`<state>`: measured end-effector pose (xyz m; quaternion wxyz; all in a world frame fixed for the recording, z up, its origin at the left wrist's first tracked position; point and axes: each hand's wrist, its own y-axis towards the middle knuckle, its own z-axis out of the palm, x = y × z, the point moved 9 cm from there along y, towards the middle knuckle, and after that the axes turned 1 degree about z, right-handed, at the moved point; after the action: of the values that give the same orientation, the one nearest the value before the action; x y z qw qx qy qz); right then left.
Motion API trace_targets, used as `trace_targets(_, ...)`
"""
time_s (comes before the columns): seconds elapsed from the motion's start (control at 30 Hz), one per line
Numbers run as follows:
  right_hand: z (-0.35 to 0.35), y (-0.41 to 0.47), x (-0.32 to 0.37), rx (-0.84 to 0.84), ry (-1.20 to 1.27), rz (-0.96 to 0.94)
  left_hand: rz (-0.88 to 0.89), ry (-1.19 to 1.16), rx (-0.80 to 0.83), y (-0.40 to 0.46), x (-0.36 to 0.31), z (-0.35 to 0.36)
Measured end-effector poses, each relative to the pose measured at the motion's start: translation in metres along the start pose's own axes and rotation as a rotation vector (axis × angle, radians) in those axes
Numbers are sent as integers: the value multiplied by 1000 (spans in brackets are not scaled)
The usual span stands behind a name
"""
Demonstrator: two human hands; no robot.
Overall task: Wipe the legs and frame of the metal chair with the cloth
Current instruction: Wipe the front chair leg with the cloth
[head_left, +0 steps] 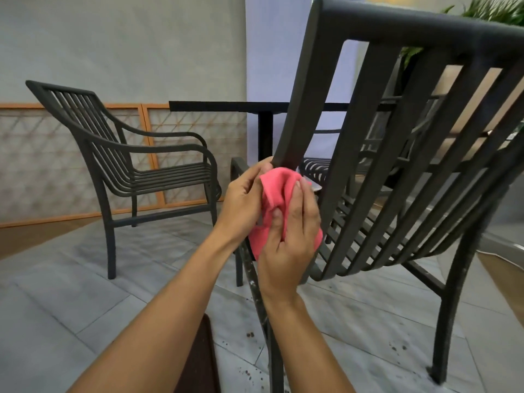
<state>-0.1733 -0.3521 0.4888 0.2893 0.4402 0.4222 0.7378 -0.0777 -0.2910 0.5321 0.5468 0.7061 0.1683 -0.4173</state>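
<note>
A dark metal chair [397,154] with a slatted back fills the right half of the head view, seen from behind. A pink cloth [276,191] is bunched against the left upright of its back frame. My right hand [292,236] grips the cloth, fingers curled over it. My left hand [245,198] holds the cloth's left side, its thumb tip touching the frame just above. The chair's rear legs are speckled with dirt.
A second matching metal chair [124,163] stands at the left on the tiled floor. A black table [255,106] stands behind the two chairs. A lattice panel lines the wall. Dirt crumbs lie on the tiles near the rear legs. A green plant [493,9] shows top right.
</note>
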Motion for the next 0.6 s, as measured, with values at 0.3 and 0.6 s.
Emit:
trace_targets(0.3,2,-19,-11,38,-93,-40,-5,-73,32,-1,-1,2)
trace_targets(0.6,-6,-42,-26,76,-73,-107,26,8,41,1,2,0)
